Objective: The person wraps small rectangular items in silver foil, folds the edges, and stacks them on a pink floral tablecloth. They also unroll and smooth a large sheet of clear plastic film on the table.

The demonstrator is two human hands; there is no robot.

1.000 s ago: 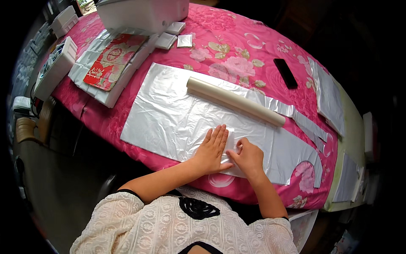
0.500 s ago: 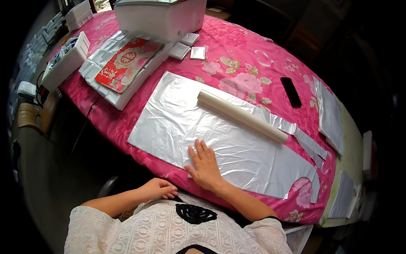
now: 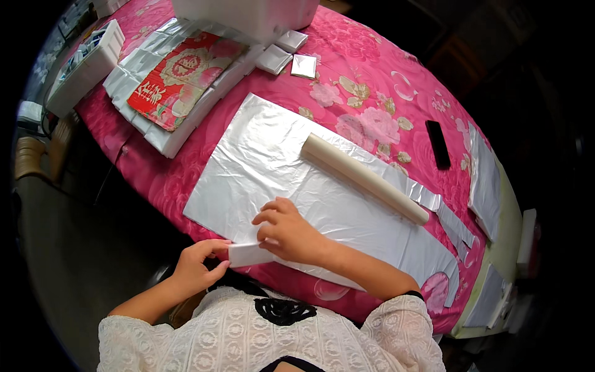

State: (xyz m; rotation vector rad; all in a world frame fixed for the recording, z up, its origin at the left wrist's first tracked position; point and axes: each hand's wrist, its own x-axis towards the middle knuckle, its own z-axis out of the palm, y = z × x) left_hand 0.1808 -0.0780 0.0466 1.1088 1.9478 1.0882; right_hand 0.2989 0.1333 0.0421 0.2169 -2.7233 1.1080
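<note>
A large silver plastic bag [image 3: 248, 149] lies flat on the table, its right end cut into two long strips around a rounded gap. My left hand [image 3: 195, 268] pinches the near edge, where a pale flap [image 3: 250, 255] is raised. At the other end of that flap, my right hand [image 3: 290, 234] has its fingers bent and its thumb at the edge; its exact grip is partly hidden. A beige tube [image 3: 365, 178] rests slantwise on the bag, beyond my right hand.
The table wears a pink floral cloth [image 3: 347, 53]. Far left, a red printed sheet [image 3: 180, 77] tops a silver stack [image 3: 152, 133], near a white foam box [image 3: 248, 15] and small silver packets [image 3: 304, 66]. A black phone [image 3: 437, 144] and more silver sheets [image 3: 484, 186] lie right.
My right hand has gone from lying flat on the bag to bent fingers at its near edge. My left hand has risen from my lap to pinch that edge, now lifted.
</note>
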